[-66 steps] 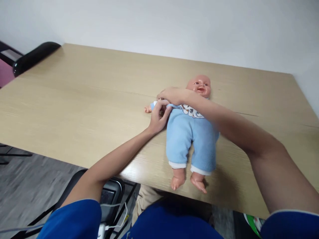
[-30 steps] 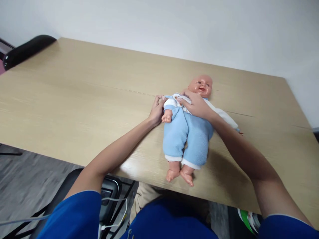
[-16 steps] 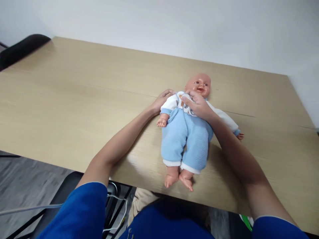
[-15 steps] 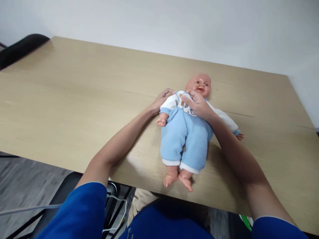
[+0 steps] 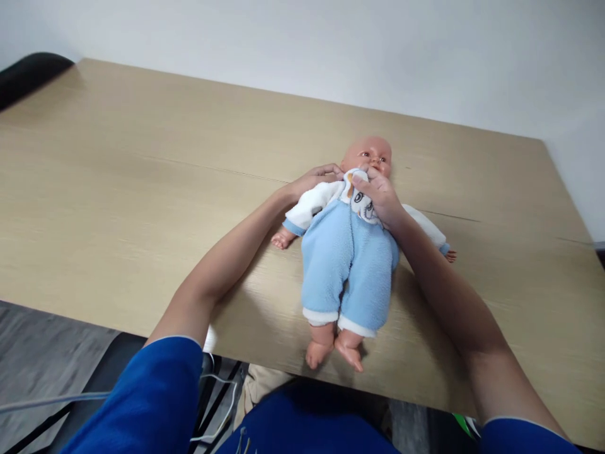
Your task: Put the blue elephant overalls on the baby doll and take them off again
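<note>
A baby doll (image 5: 346, 265) lies on its back on the table, feet towards me. It wears a romper (image 5: 326, 246) with light blue legs, white sleeves and an animal design on the chest. My right hand (image 5: 382, 194) pinches the romper's white chest piece just below the doll's chin, covering part of it. At the collar on the other side, my left hand (image 5: 317, 179) has its fingers closed on the shoulder cloth; its fingertips are partly hidden. Both doll arms are spread outwards, and the bare feet rest near the table's front edge.
The wooden table (image 5: 155, 208) reaches back to a white wall (image 5: 302, 50). A black chair (image 5: 33, 75) stands beyond its far left end. Another dark chair (image 5: 101, 372) and a white cable (image 5: 224, 410) are below the front edge.
The doll's arm on my left side has swung outwards from its body. My left hand has moved inwards to the collar, and my right hand has stayed at the chest.
</note>
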Action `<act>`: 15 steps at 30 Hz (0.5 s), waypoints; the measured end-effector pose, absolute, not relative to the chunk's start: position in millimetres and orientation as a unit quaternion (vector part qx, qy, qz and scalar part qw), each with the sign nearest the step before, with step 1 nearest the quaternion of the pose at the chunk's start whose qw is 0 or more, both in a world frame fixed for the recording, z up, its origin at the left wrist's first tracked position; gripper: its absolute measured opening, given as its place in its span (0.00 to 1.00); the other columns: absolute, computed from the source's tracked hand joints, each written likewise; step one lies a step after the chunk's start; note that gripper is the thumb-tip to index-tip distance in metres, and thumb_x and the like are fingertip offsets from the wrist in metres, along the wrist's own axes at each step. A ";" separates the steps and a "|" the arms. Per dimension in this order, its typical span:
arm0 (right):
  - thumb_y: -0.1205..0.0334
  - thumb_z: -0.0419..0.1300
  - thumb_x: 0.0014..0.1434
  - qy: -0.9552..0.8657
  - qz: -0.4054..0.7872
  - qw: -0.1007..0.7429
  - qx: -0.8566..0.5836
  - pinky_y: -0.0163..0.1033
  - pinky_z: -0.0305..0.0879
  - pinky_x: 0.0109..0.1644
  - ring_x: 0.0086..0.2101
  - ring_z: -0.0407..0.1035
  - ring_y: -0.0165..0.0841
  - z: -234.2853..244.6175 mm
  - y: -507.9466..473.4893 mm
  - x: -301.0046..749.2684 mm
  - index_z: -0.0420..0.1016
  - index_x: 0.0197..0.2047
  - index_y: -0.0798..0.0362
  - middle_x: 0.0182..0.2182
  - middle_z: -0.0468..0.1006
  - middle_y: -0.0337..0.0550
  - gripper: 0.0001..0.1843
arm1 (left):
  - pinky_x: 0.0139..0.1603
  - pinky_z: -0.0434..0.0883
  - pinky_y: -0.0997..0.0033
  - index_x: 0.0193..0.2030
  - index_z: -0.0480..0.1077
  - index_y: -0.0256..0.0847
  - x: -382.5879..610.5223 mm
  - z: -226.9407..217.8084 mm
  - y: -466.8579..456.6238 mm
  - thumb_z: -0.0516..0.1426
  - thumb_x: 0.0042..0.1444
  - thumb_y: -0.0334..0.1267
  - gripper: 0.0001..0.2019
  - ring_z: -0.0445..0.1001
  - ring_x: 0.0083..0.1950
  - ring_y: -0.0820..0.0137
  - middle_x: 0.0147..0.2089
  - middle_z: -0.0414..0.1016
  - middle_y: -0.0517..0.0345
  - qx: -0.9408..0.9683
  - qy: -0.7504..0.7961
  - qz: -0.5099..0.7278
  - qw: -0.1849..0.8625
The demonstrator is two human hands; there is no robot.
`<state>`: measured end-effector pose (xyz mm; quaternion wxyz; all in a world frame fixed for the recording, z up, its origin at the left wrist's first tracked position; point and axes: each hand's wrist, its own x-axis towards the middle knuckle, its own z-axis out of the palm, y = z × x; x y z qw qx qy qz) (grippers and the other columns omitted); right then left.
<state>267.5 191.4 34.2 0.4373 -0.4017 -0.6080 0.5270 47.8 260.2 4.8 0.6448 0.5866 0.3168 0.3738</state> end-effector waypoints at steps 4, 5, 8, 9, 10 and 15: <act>0.09 0.75 0.56 -0.615 0.499 0.412 -0.450 0.50 0.81 0.49 0.45 0.81 0.47 39.4 190.3 265.8 0.70 0.47 0.39 0.43 0.83 0.43 0.45 | 0.56 0.81 0.63 0.44 0.84 0.43 30.4 10.3 250.2 0.80 0.63 0.56 0.20 0.82 0.48 0.62 0.47 0.86 0.53 0.623 0.307 0.366 0.619; 0.08 0.74 0.56 -0.623 0.491 0.407 -0.453 0.50 0.80 0.48 0.45 0.80 0.47 41.6 189.8 265.4 0.70 0.47 0.39 0.43 0.83 0.43 0.45 | 0.56 0.80 0.63 0.44 0.84 0.42 25.4 13.2 249.9 0.79 0.65 0.57 0.20 0.81 0.48 0.62 0.47 0.86 0.52 0.643 0.309 0.357 0.603; 0.10 0.72 0.60 -0.661 0.456 0.378 -0.461 0.50 0.78 0.47 0.45 0.80 0.47 52.9 187.0 269.1 0.73 0.47 0.40 0.42 0.83 0.44 0.42 | 0.57 0.80 0.63 0.48 0.85 0.42 10.7 27.2 251.8 0.78 0.66 0.54 0.19 0.82 0.51 0.60 0.51 0.87 0.48 0.706 0.338 0.336 0.524; 0.12 0.73 0.62 -0.679 0.436 0.358 -0.470 0.50 0.77 0.47 0.45 0.79 0.47 58.4 185.7 272.7 0.74 0.46 0.41 0.42 0.84 0.44 0.40 | 0.58 0.80 0.62 0.49 0.84 0.42 6.1 34.1 251.2 0.79 0.65 0.52 0.18 0.83 0.53 0.59 0.54 0.87 0.47 0.722 0.349 0.341 0.491; 0.15 0.74 0.64 -0.699 0.411 0.332 -0.482 0.50 0.77 0.48 0.45 0.79 0.48 64.6 184.4 277.6 0.76 0.46 0.42 0.42 0.85 0.45 0.38 | 0.60 0.80 0.61 0.49 0.84 0.43 1.9 42.1 249.2 0.80 0.63 0.50 0.18 0.83 0.55 0.58 0.56 0.87 0.46 0.735 0.354 0.351 0.460; 0.27 0.73 0.72 -0.759 0.292 0.211 -0.543 0.51 0.72 0.50 0.45 0.79 0.49 92.7 180.3 306.5 0.82 0.47 0.46 0.44 0.89 0.49 0.29 | 0.61 0.80 0.58 0.48 0.86 0.44 -11.2 87.3 219.8 0.83 0.56 0.43 0.18 0.83 0.51 0.56 0.52 0.87 0.47 0.785 0.315 0.269 0.460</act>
